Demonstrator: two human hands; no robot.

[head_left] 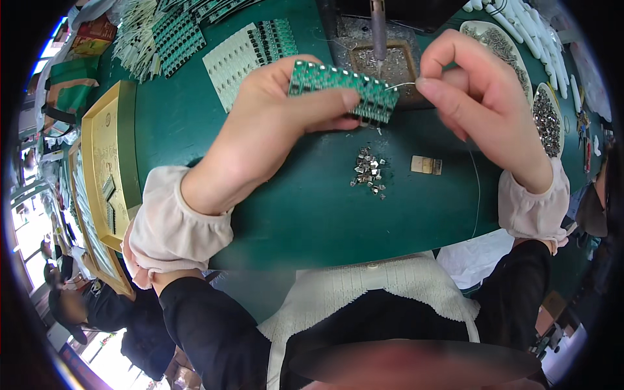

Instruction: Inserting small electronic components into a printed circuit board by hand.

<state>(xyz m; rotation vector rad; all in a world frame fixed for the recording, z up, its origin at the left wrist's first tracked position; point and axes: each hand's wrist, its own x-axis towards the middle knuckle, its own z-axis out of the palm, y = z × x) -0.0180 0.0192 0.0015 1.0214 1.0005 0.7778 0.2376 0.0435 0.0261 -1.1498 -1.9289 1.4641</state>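
My left hand (266,120) grips a green circuit board panel (331,79) by its left end, thumb across its face. Rows of small parts line the panel. To its right, my right hand (474,91) pinches a thin solder wire (404,84) between thumb and finger, and the wire's end reaches the panel's right edge. The rest of the wire hangs below the right hand toward the table's front edge. Just behind the panel, the tip of an upright soldering iron (379,39) points down over a brown-rimmed tray (409,55).
A pile of small metal pieces (368,170) and a small tan block (426,164) lie on the green table (292,214). Left stands a yellow box (104,143). More board panels (179,42) are stacked at the back. Trays of metal parts (546,120) line the right side.
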